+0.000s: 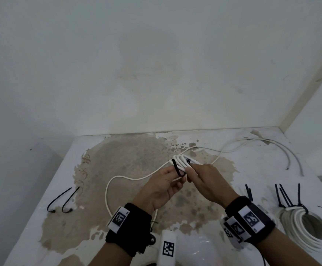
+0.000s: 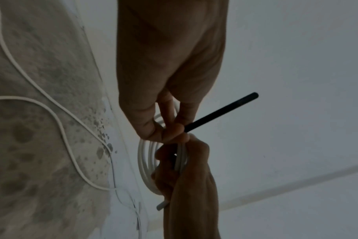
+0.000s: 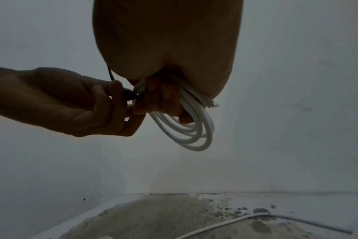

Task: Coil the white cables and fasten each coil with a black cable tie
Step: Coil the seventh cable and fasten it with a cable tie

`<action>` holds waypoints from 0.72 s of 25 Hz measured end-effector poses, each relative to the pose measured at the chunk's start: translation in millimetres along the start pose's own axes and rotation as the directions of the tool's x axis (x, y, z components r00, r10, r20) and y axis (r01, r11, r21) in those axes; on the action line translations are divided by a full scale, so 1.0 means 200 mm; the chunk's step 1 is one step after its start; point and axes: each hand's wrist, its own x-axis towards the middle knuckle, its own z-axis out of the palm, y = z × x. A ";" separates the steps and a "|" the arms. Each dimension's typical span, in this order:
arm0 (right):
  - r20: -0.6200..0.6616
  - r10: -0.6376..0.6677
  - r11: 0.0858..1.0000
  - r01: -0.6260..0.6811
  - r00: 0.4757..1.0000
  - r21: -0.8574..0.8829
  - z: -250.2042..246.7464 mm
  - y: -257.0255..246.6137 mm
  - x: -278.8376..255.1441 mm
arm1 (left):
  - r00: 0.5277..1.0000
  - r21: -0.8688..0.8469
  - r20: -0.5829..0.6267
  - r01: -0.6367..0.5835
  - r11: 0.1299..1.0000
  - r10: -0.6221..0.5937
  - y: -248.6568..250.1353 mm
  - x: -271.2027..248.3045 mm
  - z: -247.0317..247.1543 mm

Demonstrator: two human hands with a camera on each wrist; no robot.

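Observation:
A small coil of white cable (image 1: 181,161) is held above the stained surface, near the middle of the head view. My right hand (image 1: 189,169) grips one side of the coil (image 3: 190,132), fingers curled round the strands. A black cable tie (image 1: 175,167) loops over the coil's left side. My left hand (image 1: 181,175) pinches that tie between thumb and fingers. In the left wrist view the tie's free end (image 2: 221,111) sticks out past the left fingertips (image 2: 174,129). The coil (image 2: 147,161) hangs below them in the right hand's grasp.
A loose white cable (image 1: 118,177) runs across the surface under the hands towards more cables (image 1: 271,146) at the back right. Two bent black ties (image 1: 60,200) lie at the left. Several spare ties (image 1: 284,196) and a tied coil (image 1: 305,227) lie at the right.

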 end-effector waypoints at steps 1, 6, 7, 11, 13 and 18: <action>0.005 0.025 1.000 -0.025 1.000 0.011 0.01 0.00 0.00 | 1.000 -0.004 -0.021 -0.005 1.000 0.005 0.00 0.00 0.00; -0.067 0.025 0.998 -0.022 0.997 0.054 0.04 0.01 -0.01 | 0.997 -0.072 -0.080 -0.024 0.997 0.018 -0.01 0.01 0.02; -0.107 0.006 0.999 0.000 0.994 0.050 0.04 0.01 -0.02 | 0.995 -0.093 -0.092 -0.033 0.995 0.025 -0.01 0.01 0.03; -0.200 0.038 0.972 0.011 0.979 0.236 0.05 -0.01 -0.02 | 0.977 -0.082 -0.171 -0.140 0.987 0.124 0.02 -0.01 0.06; -0.239 0.089 0.951 -0.011 0.967 0.308 0.05 0.01 -0.01 | 0.951 0.075 -0.169 -0.250 0.965 0.260 0.02 -0.03 0.08; -0.211 0.131 0.926 -0.044 0.969 0.374 0.05 0.04 0.00 | 0.863 0.444 -0.008 -0.449 0.775 0.505 0.08 -0.07 0.14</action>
